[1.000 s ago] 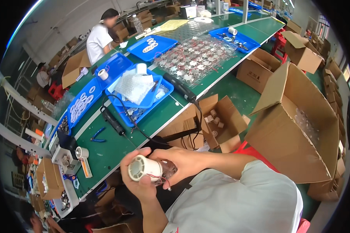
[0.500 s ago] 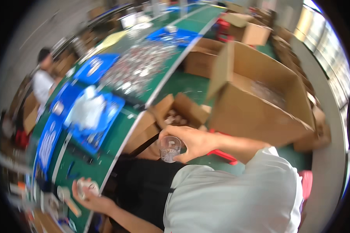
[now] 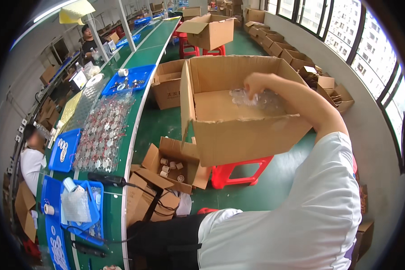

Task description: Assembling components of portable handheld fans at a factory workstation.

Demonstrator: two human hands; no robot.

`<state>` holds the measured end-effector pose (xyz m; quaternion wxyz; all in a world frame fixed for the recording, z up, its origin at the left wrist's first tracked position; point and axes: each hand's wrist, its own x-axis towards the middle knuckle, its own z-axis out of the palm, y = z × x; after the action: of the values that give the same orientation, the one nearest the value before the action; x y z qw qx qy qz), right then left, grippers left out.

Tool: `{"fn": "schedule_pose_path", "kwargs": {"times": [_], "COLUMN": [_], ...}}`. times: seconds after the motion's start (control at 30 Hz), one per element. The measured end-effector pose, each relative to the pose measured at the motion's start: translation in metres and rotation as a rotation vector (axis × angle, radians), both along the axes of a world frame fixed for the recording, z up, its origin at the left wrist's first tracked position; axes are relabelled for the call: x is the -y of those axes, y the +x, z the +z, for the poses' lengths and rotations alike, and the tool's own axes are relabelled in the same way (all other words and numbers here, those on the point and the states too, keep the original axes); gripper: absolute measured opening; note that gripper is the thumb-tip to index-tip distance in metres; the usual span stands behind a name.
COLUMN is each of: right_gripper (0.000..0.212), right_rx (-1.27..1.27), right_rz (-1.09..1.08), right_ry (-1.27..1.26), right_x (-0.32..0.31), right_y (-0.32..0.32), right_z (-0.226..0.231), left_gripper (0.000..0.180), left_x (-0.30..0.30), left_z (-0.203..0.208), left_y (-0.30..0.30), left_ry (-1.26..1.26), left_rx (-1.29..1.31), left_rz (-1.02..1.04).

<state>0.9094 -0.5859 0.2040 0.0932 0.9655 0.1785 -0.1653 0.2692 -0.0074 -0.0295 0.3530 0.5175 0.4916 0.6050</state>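
My right hand [image 3: 258,84] reaches into a large cardboard box [image 3: 252,141], its fingers bent downward and closed at a clear cup [image 3: 252,100]. Several more clear cups [image 3: 270,102] lie in the box beside it, and their edges blend together. Only a sliver of my left hand [image 3: 112,267] shows at the bottom edge of the picture, by the green workbench [image 3: 117,216]; its fingers and anything in them are hidden.
A red stool [image 3: 240,173] supports the large box. An open carton with white rolls [image 3: 171,166] stands on the floor. The bench bears blue trays [image 3: 67,150], a sheet of small parts [image 3: 104,135] and black cabled tools [image 3: 105,179]. Two people sit beyond it.
My right hand has moved forward and right with the clear cup, from near my body into the large box. My left hand has nearly left the picture. The view has tilted up.
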Motion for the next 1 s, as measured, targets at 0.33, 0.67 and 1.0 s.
{"fn": "schedule_pose_path", "kwargs": {"times": [0.33, 0.67, 1.0], "right_gripper": [0.066, 0.068, 0.062], "right_rx": [-0.003, -0.196, -0.641], "right_rz": [0.357, 1.351, 1.998], "right_ry": [-0.098, 1.030, 0.756], "right_x": [-0.083, -0.447, -0.365], "right_y": [0.034, -0.409, -0.734], "right_z": [-0.071, -0.036, -0.010], "left_gripper": [0.039, 0.072, 0.104], "left_x": [0.022, 0.126, 0.247], "left_z": [0.036, 0.128, 0.125], "left_y": [-0.044, -0.147, -0.253], "left_ry": [0.115, 0.251, 0.383], "left_rx": [-0.546, -0.126, -0.201], "left_rz": [0.227, -0.463, -0.071]}}
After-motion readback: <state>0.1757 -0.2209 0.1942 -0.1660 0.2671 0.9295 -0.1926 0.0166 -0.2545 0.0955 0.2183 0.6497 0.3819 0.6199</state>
